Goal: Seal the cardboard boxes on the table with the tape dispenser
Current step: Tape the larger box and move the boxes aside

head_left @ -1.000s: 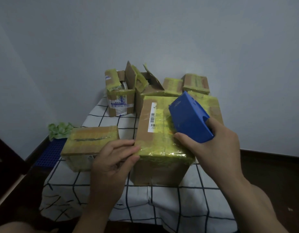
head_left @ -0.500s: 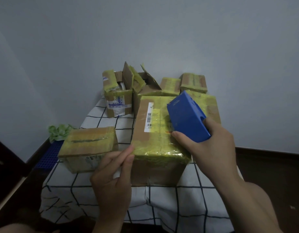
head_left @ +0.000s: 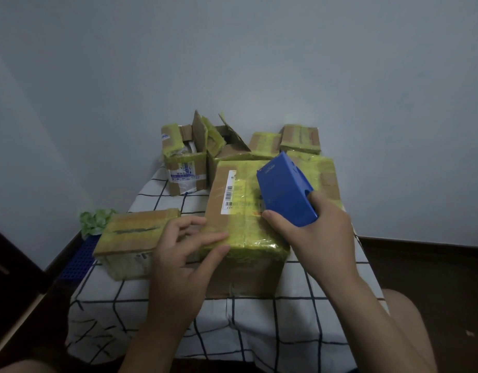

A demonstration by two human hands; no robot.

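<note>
A large cardboard box (head_left: 237, 200), wrapped in yellowish tape and bearing a white barcode label, stands in the middle of the table. My right hand (head_left: 315, 232) grips a blue tape dispenser (head_left: 285, 192) tilted over the box's top right side. My left hand (head_left: 184, 251) lies with straight fingers pressed on the box's near left top edge. A flat taped box (head_left: 132, 232) sits just left of that hand.
The table wears a white cloth with a black grid (head_left: 259, 332). At the back stand an open-flapped box (head_left: 227, 146), a small taped box (head_left: 184, 168) and several more taped boxes (head_left: 299, 138). A blue crate (head_left: 81, 257) and green crumpled material (head_left: 93, 220) lie at the left, by the wall.
My left hand dropped off the box's left edge half a second ago and has returned, fingers flat on the near top edge. The dispenser stays over the box top.
</note>
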